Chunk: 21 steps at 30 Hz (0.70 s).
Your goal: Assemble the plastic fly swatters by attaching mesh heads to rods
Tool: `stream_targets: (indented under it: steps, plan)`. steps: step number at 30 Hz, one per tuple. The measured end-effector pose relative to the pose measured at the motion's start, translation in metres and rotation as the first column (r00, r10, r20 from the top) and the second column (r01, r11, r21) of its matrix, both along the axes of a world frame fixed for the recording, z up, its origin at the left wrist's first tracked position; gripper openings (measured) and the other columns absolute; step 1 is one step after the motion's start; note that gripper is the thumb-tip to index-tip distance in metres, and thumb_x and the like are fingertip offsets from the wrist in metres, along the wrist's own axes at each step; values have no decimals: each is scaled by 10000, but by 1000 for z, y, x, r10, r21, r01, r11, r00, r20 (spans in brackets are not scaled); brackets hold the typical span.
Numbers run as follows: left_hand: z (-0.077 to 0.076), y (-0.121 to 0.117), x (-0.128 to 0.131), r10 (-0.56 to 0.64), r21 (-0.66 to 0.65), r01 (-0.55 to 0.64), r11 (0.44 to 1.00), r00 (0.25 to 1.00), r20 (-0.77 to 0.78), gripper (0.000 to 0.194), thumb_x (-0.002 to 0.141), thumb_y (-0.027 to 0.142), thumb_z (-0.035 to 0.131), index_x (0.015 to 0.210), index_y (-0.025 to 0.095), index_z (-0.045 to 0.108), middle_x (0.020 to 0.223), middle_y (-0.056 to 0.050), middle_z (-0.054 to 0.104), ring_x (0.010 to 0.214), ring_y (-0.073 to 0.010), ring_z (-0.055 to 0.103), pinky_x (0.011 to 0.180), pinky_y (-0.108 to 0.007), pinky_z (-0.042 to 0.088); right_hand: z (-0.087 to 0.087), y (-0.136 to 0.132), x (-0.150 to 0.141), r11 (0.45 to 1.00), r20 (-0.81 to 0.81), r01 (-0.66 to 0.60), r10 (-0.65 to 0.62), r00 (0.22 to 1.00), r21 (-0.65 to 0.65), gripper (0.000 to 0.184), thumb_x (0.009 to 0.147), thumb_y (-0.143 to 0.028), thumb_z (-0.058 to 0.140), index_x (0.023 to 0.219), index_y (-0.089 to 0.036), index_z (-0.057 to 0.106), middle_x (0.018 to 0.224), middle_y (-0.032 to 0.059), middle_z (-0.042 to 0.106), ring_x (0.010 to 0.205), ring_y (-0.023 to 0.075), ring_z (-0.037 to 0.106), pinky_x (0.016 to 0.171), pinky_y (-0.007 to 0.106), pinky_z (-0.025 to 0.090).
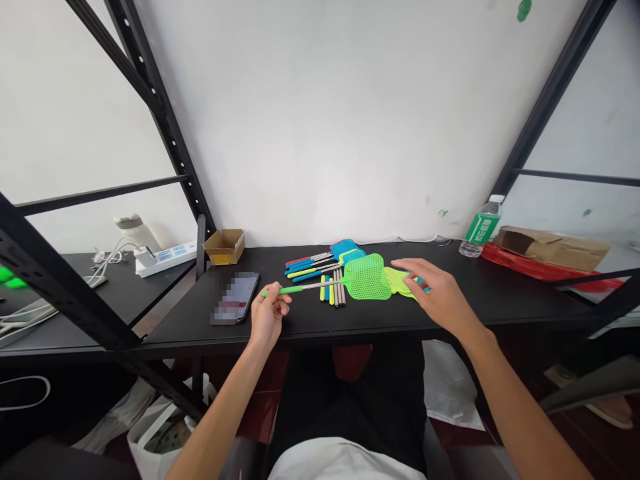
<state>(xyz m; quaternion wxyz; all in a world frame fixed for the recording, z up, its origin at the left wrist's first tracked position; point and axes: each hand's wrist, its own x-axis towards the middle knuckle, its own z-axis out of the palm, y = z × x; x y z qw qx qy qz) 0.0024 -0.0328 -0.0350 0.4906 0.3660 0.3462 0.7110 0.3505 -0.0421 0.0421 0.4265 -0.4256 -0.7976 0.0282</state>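
Phone screen (235, 297) blurred
Your right hand (436, 290) partly hides the yellow mesh (396, 281); the bottom edge cuts your forearms (216, 413).

The green swatter's head (367, 277) looks like perforated plastic, its rod (320, 285) like shiny metal. The desk (310, 327) appears smooth and matt. At far left, the box (223, 257) is cardboard; at far right, the bottle (481, 228) is clear, glossy plastic.

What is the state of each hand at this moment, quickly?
Left hand: closed, holding the green fly swatter by its handle.
Right hand: open, near the yellow swatter heads.
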Motion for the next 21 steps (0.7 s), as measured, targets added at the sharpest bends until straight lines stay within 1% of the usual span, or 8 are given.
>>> stream_targets:
  steps: [3,5,8,12,16,18,21]
  plan:
    - [0,0,-1,-16,-12,16,1000,1000,-1,263,824,390,700,847,164,567,632,-18,655,442,-63,471,475,-190,363,-18,20,4,999,85,13,-16,996,39,434,949,-222,458,1350,-329,586,1326,62,603,872,208,674,708,339,568]
    - [1,0,0,-20,-19,19,1000,1000,-4,261,824,389,698,839,163,567,620,-18,656,433,-65,471,473,-195,361,-25,25,4,998,121,17,-25,992,67,453,935,-211,486,1354,-354,581,1362,45,581,871,213,676,699,348,569]
    - [2,-1,0,-12,-28,12,1000,1000,-8,262,823,390,697,833,163,566,598,-15,652,417,-67,467,461,-199,349,-27,23,0,995,153,0,-15,988,95,437,919,-181,497,1291,-363,637,1412,23,543,929,225,669,667,346,567]
    - [4,-2,0,-10,-30,10,999,1000,-5,264,822,393,697,828,164,564,588,-8,646,413,-67,463,461,-201,352,-28,21,-3,993,123,-45,31,992,113,389,925,-159,486,1191,-340,705,1429,16,533,975,226,661,658,343,567]
    - [4,-2,0,-25,-29,25,999,1000,-1,264,820,391,699,824,165,563,586,-5,641,421,-66,466,468,-199,354,-32,25,-2,988,73,-91,83,994,123,354,948,-180,485,1152,-343,725,1338,14,619,973,231,670,801,410,567]
    - [3,-1,-1,-30,-24,30,999,1000,3,263,822,390,697,820,164,562,580,-2,635,420,-64,459,467,-198,350,-34,28,-2,986,65,-109,101,993,128,332,955,-199,494,1136,-343,732,1273,14,666,1015,246,665,875,452,547]
    - [2,-1,-1,-32,-20,32,999,999,11,258,825,383,697,817,163,563,567,5,621,421,-62,452,469,-195,349,-37,31,-1,984,50,-133,128,990,114,304,955,-226,513,1126,-342,736,1217,13,699,1081,262,653,961,501,507]
